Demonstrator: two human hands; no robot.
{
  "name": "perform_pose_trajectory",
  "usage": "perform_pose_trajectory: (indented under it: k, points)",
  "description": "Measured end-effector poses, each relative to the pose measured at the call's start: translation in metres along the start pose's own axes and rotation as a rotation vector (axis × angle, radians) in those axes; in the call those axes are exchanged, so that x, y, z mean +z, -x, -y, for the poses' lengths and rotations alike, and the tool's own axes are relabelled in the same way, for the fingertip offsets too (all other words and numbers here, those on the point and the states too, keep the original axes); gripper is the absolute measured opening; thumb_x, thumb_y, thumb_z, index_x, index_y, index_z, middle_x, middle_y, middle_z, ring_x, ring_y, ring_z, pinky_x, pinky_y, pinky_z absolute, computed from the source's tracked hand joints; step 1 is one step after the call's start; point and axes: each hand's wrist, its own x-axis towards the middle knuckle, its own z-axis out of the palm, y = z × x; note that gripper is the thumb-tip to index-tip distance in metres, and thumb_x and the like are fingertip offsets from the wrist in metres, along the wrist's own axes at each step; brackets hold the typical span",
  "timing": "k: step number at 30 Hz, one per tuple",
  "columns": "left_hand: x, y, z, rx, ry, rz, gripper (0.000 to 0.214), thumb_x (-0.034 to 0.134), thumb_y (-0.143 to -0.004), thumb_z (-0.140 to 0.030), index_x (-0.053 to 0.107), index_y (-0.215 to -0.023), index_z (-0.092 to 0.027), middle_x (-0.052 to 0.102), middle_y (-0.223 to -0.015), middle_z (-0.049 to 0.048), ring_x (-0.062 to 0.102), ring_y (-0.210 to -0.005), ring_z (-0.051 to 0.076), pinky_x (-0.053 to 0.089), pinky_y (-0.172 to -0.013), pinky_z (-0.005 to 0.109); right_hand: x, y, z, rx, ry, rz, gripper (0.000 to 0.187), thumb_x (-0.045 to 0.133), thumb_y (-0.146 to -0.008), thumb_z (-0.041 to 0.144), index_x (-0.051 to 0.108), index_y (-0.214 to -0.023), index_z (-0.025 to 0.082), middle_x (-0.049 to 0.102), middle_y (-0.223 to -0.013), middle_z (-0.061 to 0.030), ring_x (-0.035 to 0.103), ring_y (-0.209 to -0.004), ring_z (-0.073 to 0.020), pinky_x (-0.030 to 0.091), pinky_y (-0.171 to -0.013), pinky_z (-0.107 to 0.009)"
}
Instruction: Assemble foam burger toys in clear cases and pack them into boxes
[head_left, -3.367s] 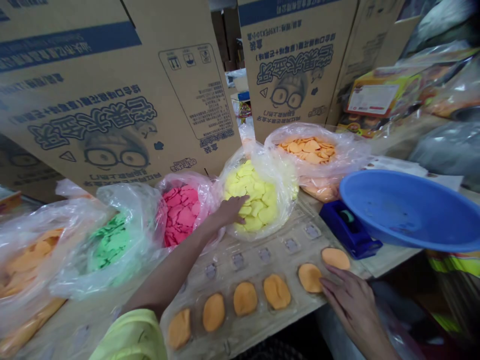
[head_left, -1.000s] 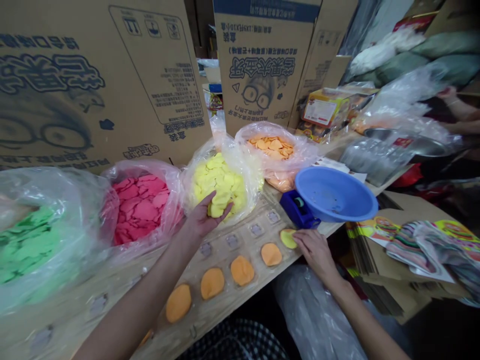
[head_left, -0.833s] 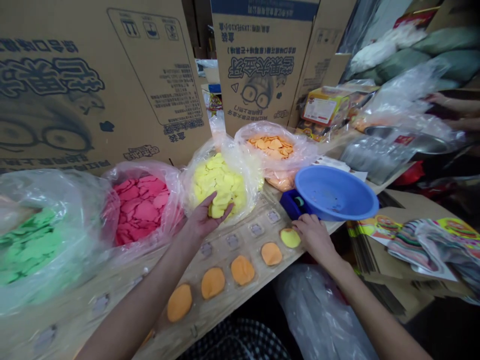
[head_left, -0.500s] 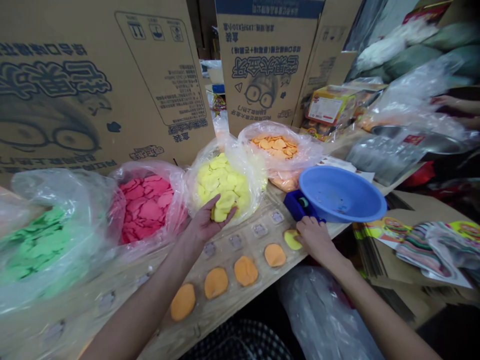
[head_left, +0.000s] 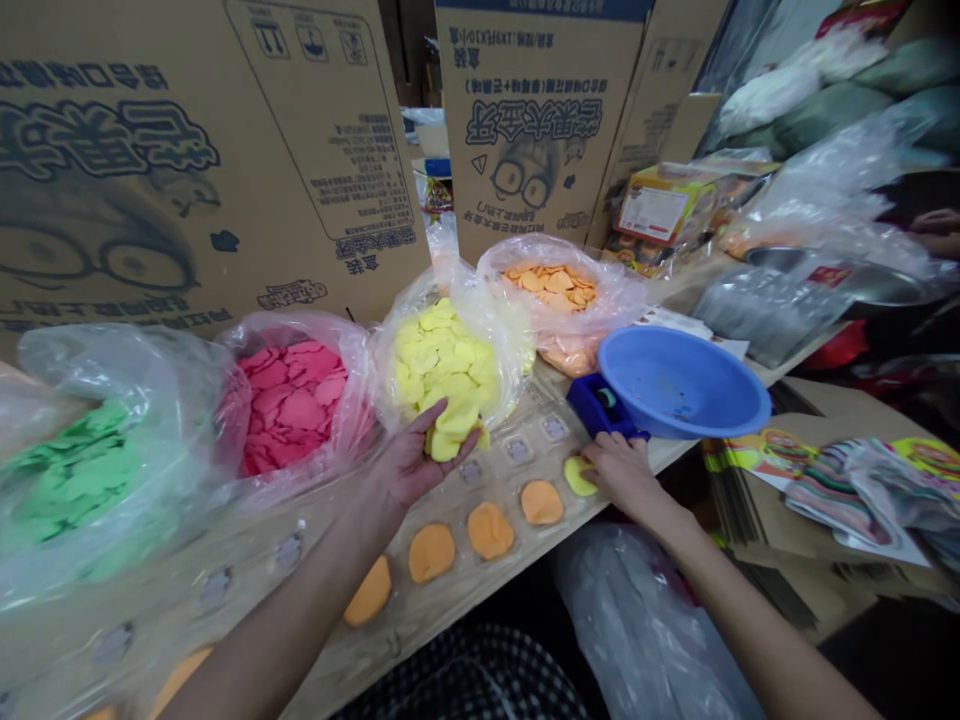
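My left hand (head_left: 409, 462) is cupped palm up around a stack of yellow discs (head_left: 452, 432), just in front of the clear bag of yellow discs (head_left: 439, 352). My right hand (head_left: 621, 470) lies palm down with its fingers pressed on a single yellow disc (head_left: 576, 475) in the rightmost pocket of the clear blister tray (head_left: 480, 575). Several orange discs (head_left: 489, 529) fill the pockets to the left of it. A blue basin (head_left: 684, 383) stands just behind my right hand.
Bags of pink discs (head_left: 291, 400), green discs (head_left: 71, 480) and orange discs (head_left: 556, 285) line the bench. A blue tape dispenser (head_left: 596, 407) sits under the basin. Large cardboard boxes (head_left: 187, 150) stand behind. Another person's hand (head_left: 934, 220) shows far right.
My left hand lifted a stack of yellow discs out of the bag toward me. My right hand set a yellow disc over the rightmost pocket and now presses on it.
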Motion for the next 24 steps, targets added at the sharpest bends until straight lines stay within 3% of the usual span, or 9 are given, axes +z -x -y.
perform_pose_trajectory:
  k: [7, 10, 14, 18, 22, 24]
  points:
    - [-0.004, 0.009, 0.010, -0.031, -0.013, 0.009, 0.032, 0.057, -0.077, -0.019, 0.052, -0.109, -0.014, 0.063, -0.098, 0.0092, 0.061, -0.088, 0.020, 0.054, -0.071, 0.033, 0.010, 0.001, -0.002, -0.077, -0.065, -0.062, 0.010, 0.051, -0.075, 0.012, 0.055, -0.080, 0.020, 0.053, -0.084, -0.0026, 0.045, -0.083, -0.0193, 0.020, -0.063, -0.031]
    - [-0.008, 0.009, 0.017, -0.071, -0.018, 0.046, 0.032, 0.054, -0.079, -0.022, 0.051, -0.110, -0.012, 0.063, -0.099, 0.0103, 0.061, -0.089, 0.020, 0.053, -0.074, 0.033, 0.010, 0.005, 0.000, -0.069, -0.122, -0.159, 0.013, 0.051, -0.077, 0.014, 0.057, -0.087, 0.020, 0.054, -0.089, -0.0039, 0.046, -0.086, -0.0204, 0.024, -0.066, -0.032]
    - [-0.017, 0.002, 0.034, -0.137, -0.025, 0.111, 0.038, 0.055, -0.079, -0.026, 0.050, -0.113, -0.010, 0.062, -0.103, 0.0122, 0.059, -0.094, 0.022, 0.050, -0.080, 0.035, -0.009, 0.008, 0.022, -0.034, -0.432, -0.330, 0.015, 0.046, -0.086, 0.030, 0.057, -0.087, 0.021, 0.056, -0.088, -0.0050, 0.049, -0.086, -0.0204, 0.030, -0.069, -0.033]
    - [-0.024, -0.005, 0.054, -0.144, -0.057, 0.159, 0.038, 0.056, -0.078, -0.027, 0.051, -0.113, -0.011, 0.062, -0.105, 0.0115, 0.058, -0.098, 0.023, 0.047, -0.085, 0.038, -0.037, 0.007, 0.060, -0.113, -0.791, -0.322, 0.025, 0.042, -0.087, 0.039, 0.056, -0.083, 0.020, 0.056, -0.080, -0.0036, 0.051, -0.078, -0.0177, 0.037, -0.068, -0.030]
    - [-0.026, -0.003, 0.065, -0.160, -0.129, 0.172, 0.035, 0.055, -0.079, -0.031, 0.055, -0.108, -0.012, 0.065, -0.095, 0.0099, 0.062, -0.085, 0.021, 0.050, -0.074, 0.032, -0.051, 0.011, 0.084, -0.272, -0.675, -0.293, 0.038, 0.060, -0.076, 0.043, 0.053, -0.109, 0.026, 0.052, -0.109, -0.0069, 0.046, -0.100, -0.0236, 0.036, -0.079, -0.037]
    - [-0.026, 0.000, 0.066, -0.174, -0.147, 0.177, 0.033, 0.053, -0.079, -0.032, 0.057, -0.106, -0.011, 0.066, -0.091, 0.0092, 0.063, -0.079, 0.019, 0.051, -0.071, 0.031, -0.050, 0.012, 0.086, -0.337, -0.632, -0.269, 0.033, 0.060, -0.077, 0.038, 0.055, -0.108, 0.029, 0.051, -0.114, -0.0060, 0.044, -0.105, -0.0242, 0.033, -0.082, -0.039]
